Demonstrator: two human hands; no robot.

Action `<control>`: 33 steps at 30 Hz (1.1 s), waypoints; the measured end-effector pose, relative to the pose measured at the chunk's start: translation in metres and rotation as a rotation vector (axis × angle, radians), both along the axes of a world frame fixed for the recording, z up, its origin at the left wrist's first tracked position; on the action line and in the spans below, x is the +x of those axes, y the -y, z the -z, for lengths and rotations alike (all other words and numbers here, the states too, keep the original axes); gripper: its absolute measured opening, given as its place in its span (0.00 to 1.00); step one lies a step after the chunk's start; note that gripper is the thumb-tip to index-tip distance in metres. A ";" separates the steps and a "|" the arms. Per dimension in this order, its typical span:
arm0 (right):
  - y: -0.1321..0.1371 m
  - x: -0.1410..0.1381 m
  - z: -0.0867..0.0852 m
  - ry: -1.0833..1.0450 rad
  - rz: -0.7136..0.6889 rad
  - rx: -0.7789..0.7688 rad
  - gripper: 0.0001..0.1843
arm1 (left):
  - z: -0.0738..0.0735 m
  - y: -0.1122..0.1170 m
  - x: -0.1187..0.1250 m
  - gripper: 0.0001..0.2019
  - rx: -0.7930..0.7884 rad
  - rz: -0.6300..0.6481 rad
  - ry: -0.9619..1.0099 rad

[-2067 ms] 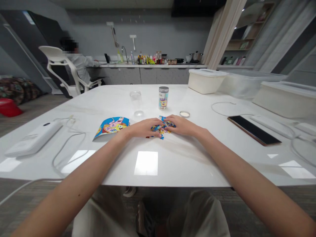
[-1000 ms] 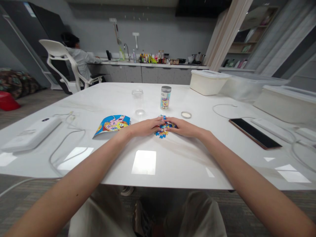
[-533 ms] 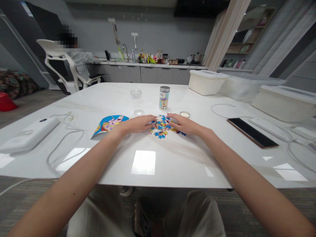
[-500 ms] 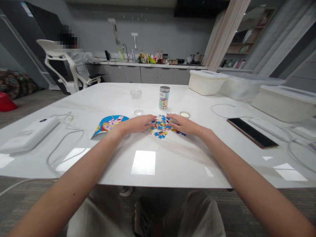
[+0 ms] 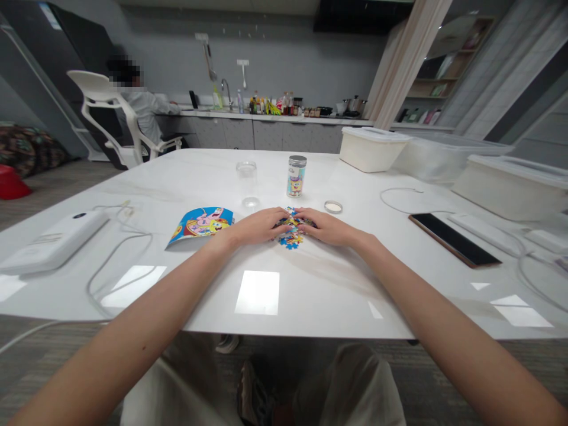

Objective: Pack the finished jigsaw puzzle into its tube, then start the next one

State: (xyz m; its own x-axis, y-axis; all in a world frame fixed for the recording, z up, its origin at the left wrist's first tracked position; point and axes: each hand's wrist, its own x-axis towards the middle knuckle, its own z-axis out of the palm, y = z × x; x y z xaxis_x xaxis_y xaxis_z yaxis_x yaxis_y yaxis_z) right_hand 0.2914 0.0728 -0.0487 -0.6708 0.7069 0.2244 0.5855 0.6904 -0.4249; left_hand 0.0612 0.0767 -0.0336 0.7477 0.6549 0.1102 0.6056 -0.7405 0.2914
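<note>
A small heap of colourful jigsaw puzzle pieces (image 5: 290,239) lies on the white table. My left hand (image 5: 261,225) cups the heap from the left, its fingers stretched over the pieces. From the other side my right hand (image 5: 326,226) does the same, fingers apart and partly covering the heap. Both hands are open, and part of the pile is hidden beneath them. Left of my left hand lies a curved picture sheet (image 5: 199,225) with cartoon figures on blue. Beyond the heap stands a cartoon-printed canister (image 5: 296,177) with a metal lid. A round lid (image 5: 333,206) lies beside my right hand.
A clear empty jar (image 5: 247,180) stands behind my left hand. To the right are a dark phone-like slab (image 5: 452,239), cables and lidded storage boxes (image 5: 373,151). A white device (image 5: 53,239) with a cable lies at left. A person (image 5: 142,112) sits in a chair beyond.
My hands have moved closer together, pushing the puzzle pieces into a tighter heap. More of the pile is covered now.
</note>
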 end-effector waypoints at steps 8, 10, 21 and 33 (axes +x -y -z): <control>-0.006 0.013 -0.002 0.044 0.175 0.106 0.23 | -0.002 -0.003 -0.004 0.22 0.002 -0.173 0.014; -0.005 0.014 -0.003 0.053 0.193 0.108 0.24 | 0.000 -0.006 -0.007 0.24 0.041 -0.168 -0.006; -0.015 0.028 0.012 0.114 0.294 -0.037 0.33 | -0.024 -0.001 -0.035 0.39 -0.248 -0.150 -0.304; -0.010 -0.010 0.030 0.036 0.084 -0.063 0.35 | 0.018 0.017 0.024 0.32 0.007 0.008 -0.129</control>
